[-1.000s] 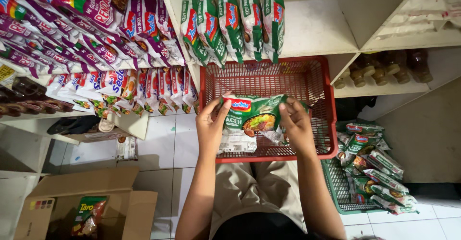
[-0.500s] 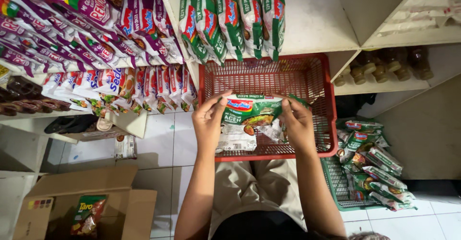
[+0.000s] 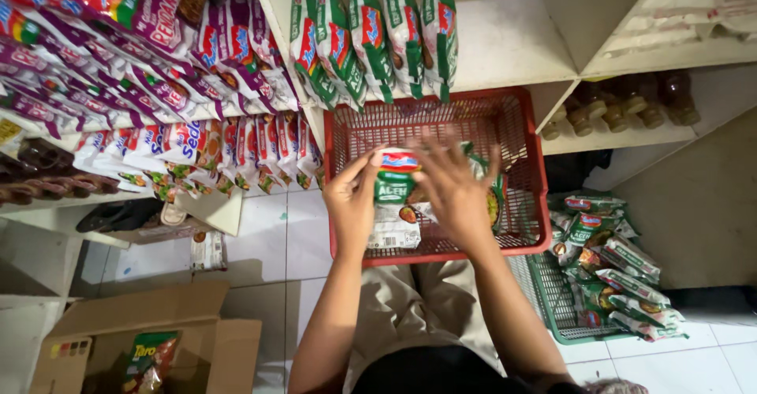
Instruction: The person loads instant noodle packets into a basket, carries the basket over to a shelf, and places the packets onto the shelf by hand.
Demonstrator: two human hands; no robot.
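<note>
My left hand [image 3: 352, 202] grips the left side of a stack of green instant noodle packets [image 3: 394, 198], held upright over a red plastic basket [image 3: 371, 130] on my lap. My right hand [image 3: 455, 194] is blurred, its fingers spread across the front of the stack. One more green packet [image 3: 494, 205] shows just right of that hand, inside the basket. A row of the same green packets [image 3: 371, 35] stands on the white shelf above the basket.
Purple and red snack packets [image 3: 142, 70] fill the shelves at left. Brown bottles [image 3: 623, 102] stand on a shelf at right. A green basket [image 3: 552, 303] with several packets sits on the floor at right. An open cardboard box [image 3: 158, 315] lies at lower left.
My right hand left the right edge of the stack and swept left across its front. The stack now stands narrower and more upright. My left hand stays on the left side.
</note>
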